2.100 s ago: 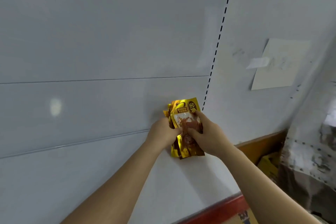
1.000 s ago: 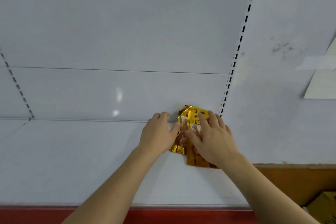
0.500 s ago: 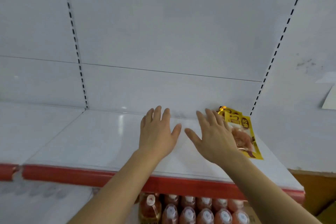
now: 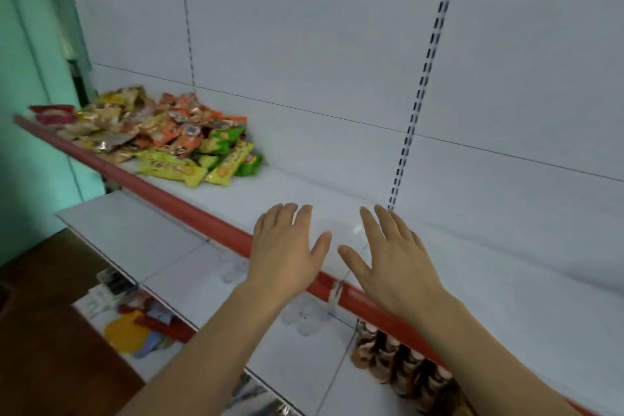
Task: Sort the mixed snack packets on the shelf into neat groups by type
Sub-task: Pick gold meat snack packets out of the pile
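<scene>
Left hand (image 4: pixel 287 250) and right hand (image 4: pixel 393 255): both flat, fingers straight and spread, palms down, grasping nothing. They hover side by side over the front edge of the white shelf (image 4: pixel 337 209), thumbs pointing toward each other, apart. Half a second ago the same hands sat in the same released pose with a gold packet just beside the right one; that packet is now out of view, the camera having swung left. A mixed heap of snack packets (image 4: pixel 158 135) now shows at the far left end of the shelf, well apart from both hands: orange, green, yellow and brown wrappers, unsorted. The red strip (image 4: pixel 189 209) runs along the shelf front. Below it, a row of bottles (image 4: pixel 401 365) stands under the right forearm.
</scene>
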Available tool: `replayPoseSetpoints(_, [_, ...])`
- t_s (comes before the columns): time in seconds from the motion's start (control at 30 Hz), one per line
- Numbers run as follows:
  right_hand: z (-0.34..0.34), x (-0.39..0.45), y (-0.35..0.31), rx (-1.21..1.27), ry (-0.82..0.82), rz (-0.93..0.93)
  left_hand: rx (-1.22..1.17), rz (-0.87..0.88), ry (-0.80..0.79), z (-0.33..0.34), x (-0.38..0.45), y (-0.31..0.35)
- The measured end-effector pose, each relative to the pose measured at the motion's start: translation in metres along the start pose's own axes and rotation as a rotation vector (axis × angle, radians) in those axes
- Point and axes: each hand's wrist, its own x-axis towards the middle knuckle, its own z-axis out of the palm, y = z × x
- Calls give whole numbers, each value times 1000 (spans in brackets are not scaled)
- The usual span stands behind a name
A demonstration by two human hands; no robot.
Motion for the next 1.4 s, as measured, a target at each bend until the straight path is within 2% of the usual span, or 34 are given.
replayPoseSetpoints(0.2, [47, 90, -123, 70, 3, -188, 78, -149, 142, -33, 21, -147])
replayPoseSetpoints(0.4, [72, 185, -229, 135, 19, -305, 182, -254, 155, -79, 64, -259])
replayPoseSetpoints(0.73, [130, 308, -405, 155, -8, -455, 114, -411, 222, -114, 110, -451])
replayPoseSetpoints(0.87, [153, 354, -476, 141, 3, -458, 111, -382, 226, -124, 137, -538])
replayPoseSetpoints(1.1, [187, 421, -578, 138, -3, -330, 97, -269, 175, -147, 198, -665])
replayPoseSetpoints(1.27, [206, 467, -589, 50, -24, -215, 32, -118, 117, -134, 252, -706])
replayPoseSetpoints(1.4, [217, 495, -573, -125, -208, -187, -9, 23, 20, -111, 300, -730])
